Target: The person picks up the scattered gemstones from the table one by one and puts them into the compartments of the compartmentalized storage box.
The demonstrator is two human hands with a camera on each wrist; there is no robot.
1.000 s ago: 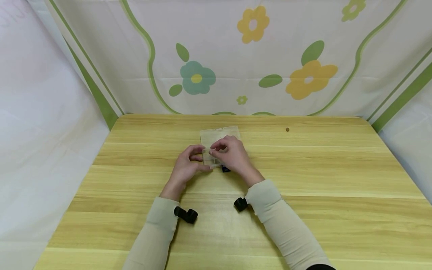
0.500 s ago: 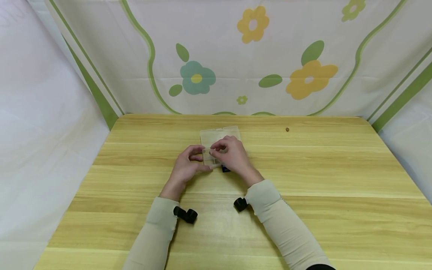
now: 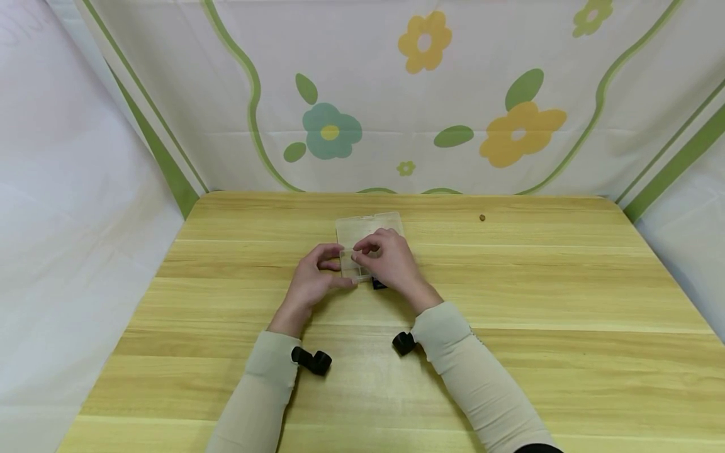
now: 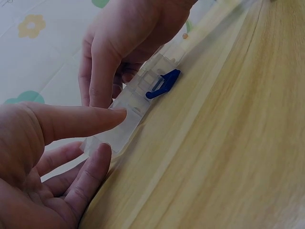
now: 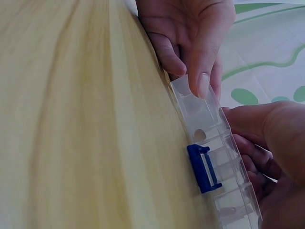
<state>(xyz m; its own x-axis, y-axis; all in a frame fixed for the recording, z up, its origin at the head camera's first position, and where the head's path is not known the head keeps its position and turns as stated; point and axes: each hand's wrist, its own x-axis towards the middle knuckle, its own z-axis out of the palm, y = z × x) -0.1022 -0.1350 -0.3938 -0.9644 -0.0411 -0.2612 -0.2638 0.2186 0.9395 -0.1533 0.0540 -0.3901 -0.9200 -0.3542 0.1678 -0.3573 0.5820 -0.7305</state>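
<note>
A clear plastic compartment box point(image 3: 351, 272) lies on the table with its lid point(image 3: 368, 228) folded back behind it. A blue latch point(image 5: 204, 169) hangs on its front side. My left hand point(image 3: 311, 274) grips the box's left end, thumb at the front and fingers at the back. My right hand point(image 3: 393, 258) is bent over the box, thumb and forefinger close together at the left compartments. Whether something small sits between those fingertips is hidden. Through the front wall, a brownish round piece point(image 5: 199, 135) shows in one compartment, and a paler piece point(image 5: 228, 210) lies farther along.
On the wooden table point(image 3: 510, 371), a small brown piece point(image 3: 482, 218) lies toward the back right. A white cloth with printed flowers point(image 3: 385, 94) hangs behind the table's far edge. Black wrist cameras point(image 3: 320, 362) stick out from both sleeves.
</note>
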